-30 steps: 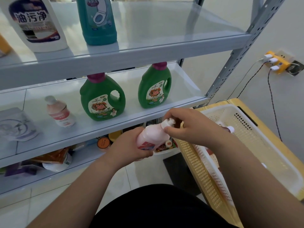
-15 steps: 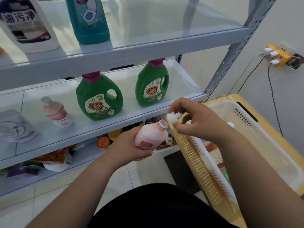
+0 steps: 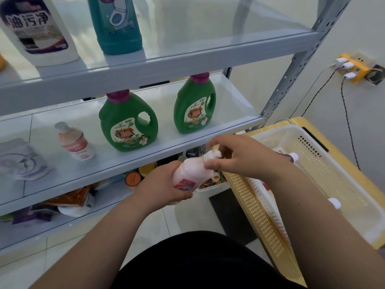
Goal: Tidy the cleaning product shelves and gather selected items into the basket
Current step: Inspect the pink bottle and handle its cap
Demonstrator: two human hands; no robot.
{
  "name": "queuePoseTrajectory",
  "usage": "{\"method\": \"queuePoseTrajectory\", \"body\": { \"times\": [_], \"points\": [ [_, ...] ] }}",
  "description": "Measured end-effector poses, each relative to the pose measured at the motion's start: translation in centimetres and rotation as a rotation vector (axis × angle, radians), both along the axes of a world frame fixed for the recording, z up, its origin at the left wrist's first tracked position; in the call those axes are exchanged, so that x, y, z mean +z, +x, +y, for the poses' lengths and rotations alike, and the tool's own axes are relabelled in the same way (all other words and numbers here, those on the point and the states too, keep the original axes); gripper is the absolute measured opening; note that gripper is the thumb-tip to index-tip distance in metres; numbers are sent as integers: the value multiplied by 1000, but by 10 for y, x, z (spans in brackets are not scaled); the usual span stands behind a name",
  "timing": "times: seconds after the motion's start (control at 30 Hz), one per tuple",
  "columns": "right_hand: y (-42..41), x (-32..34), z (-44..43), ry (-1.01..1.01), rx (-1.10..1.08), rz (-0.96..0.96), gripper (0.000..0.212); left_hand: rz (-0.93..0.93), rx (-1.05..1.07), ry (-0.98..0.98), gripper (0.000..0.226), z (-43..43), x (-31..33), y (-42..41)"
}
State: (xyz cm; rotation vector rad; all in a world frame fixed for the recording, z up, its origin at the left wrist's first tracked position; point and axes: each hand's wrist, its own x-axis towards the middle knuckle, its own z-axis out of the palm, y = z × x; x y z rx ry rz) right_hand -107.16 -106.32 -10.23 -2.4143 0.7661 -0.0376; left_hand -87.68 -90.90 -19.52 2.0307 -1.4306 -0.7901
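Note:
My left hand [image 3: 161,187] grips the body of a small pink bottle [image 3: 190,172], tilted with its neck up and to the right, in front of the shelf unit. My right hand [image 3: 239,157] pinches the bottle's white cap [image 3: 213,154] at the neck. To the right stands the cream basket [image 3: 325,163], set in a yellow crate [image 3: 256,207]; a white-capped bottle [image 3: 292,157] lies inside, mostly hidden by my right arm. On the middle shelf [image 3: 187,142] stand two green detergent jugs [image 3: 128,122] [image 3: 194,106] and a second pink bottle [image 3: 76,142].
The top shelf holds a white degreaser bottle [image 3: 36,30] and a teal toilet-cleaner bottle [image 3: 116,24]. A soft pouch [image 3: 19,161] lies at the middle shelf's left. The bottom shelf carries packets and jars [image 3: 132,178]. A yellow power strip [image 3: 354,68] with cables hangs on the right wall.
Half a second ago my right hand held the cap off the open neck; now the cap sits on the neck again under my fingers. The view shifted slightly.

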Motion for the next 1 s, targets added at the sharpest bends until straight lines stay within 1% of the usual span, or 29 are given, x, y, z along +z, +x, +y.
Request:
{"method": "queuePoseTrajectory", "body": {
  "times": [0.07,0.13,0.17,0.2,0.27,0.33,0.37,0.47,0.53,0.57,0.63,0.67,0.73,0.77,0.8,0.87,0.9,0.93,1.0],
  "points": [
    [0,2,0,36,58,-68,43,4,5,5,60,1,-1,3],
    [5,3,1,-15,68,-53,31,4,-3,12,61,2,-2,8],
    [8,3,2,-39,42,-28,32,-2,-6,19,62,3,-3,10],
    [11,4,3,-50,16,-12,39,-9,-6,25,63,5,-4,12],
    [15,3,5,-51,19,-32,47,-13,16,29,62,7,-5,17],
    [20,1,6,-68,36,-51,39,1,23,32,59,8,-4,21],
    [24,1,6,-89,28,-25,35,2,12,32,58,9,-3,23],
    [34,1,11,-81,29,11,43,-40,7,26,56,14,-1,30],
    [41,0,15,-69,68,-12,41,-20,43,29,58,18,-1,35],
    [45,-1,17,-96,68,6,38,-16,52,32,59,21,0,38],
    [55,-2,20,-152,44,61,46,-28,51,33,59,26,-1,44],
    [59,-4,22,-143,39,59,49,-31,54,35,58,29,-1,47],
    [66,-6,26,-116,72,23,40,-23,76,42,58,33,-1,52],
    [69,-7,28,-147,88,28,37,-19,87,44,59,35,-1,55],
    [72,-8,30,-188,87,45,39,-22,92,48,60,37,-1,57],
    [78,-10,33,-230,58,76,52,-36,95,53,62,40,-1,61],
    [79,-11,34,-204,53,66,52,-32,100,50,63,42,-1,63],
    [80,-13,36,-182,62,44,48,-22,107,46,63,44,-2,64],
    [81,-15,39,-232,66,27,40,4,110,37,62,46,-3,64]
  ]
}}
